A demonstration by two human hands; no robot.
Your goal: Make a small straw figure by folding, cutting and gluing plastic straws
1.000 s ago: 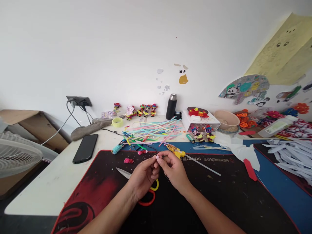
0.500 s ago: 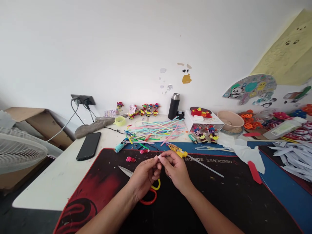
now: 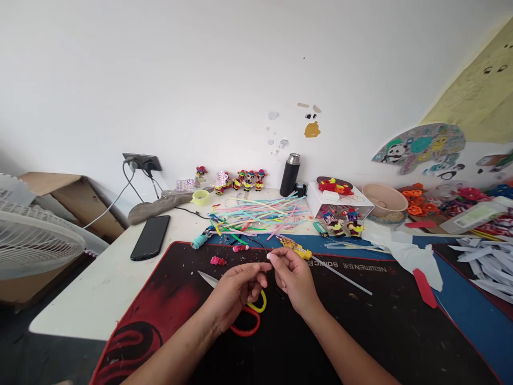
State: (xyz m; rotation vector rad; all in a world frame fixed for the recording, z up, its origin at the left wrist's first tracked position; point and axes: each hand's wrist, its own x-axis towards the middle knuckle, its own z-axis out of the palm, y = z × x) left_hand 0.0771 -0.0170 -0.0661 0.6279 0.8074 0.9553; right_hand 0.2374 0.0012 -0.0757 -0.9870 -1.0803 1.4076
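Dark mat beneath: right hand pinches a white piece; left hand half-curled, its grip loosely parted.

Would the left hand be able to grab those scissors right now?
Probably yes: the left hand is right over the scissors, partly hiding them, with nothing visibly in between, and it seems to hold nothing.

Your left hand hangs over the scissors, index finger extended, other fingers loosely curled. Your right hand is just right of the scissors, thumb pinched against forefinger. Both forearms slant inward.
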